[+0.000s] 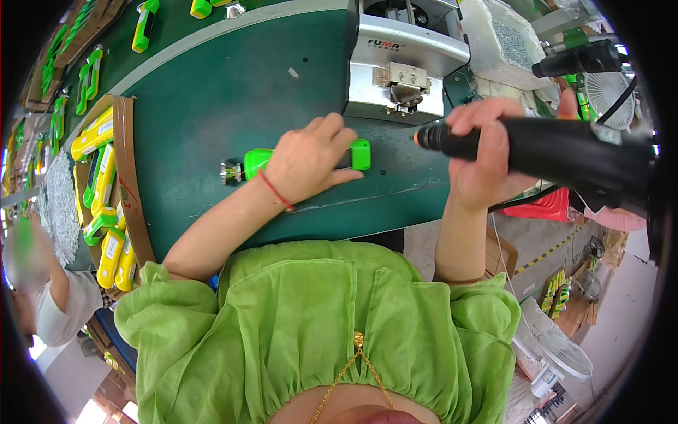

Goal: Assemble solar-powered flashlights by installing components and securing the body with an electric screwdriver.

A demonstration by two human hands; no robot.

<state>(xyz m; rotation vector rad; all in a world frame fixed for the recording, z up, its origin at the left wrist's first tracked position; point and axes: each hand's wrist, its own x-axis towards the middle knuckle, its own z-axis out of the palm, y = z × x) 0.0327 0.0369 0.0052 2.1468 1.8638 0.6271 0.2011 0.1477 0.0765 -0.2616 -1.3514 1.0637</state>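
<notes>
On the green worktop point(233, 78) lies a green and black handheld device point(361, 155), its shiny metal head pointing left. My left hand point(308, 157) rests across its middle and grips it, with the thumb along the near side, so most of the body is hidden. To the right, my right hand point(482, 157) is wrapped round a black electric screwdriver point(565, 150). The tool is held roughly level above the table, its orange-ringed tip facing left toward the device, apart from it.
A silver screw feeder point(406, 56) stands at the far side, beside a white bin of small screws point(512, 42). At left, a cardboard box point(126, 162) holds several yellow and green devices. A person's sleeve point(70, 304) shows at far left. Another black screwdriver point(579, 59) sits at upper right.
</notes>
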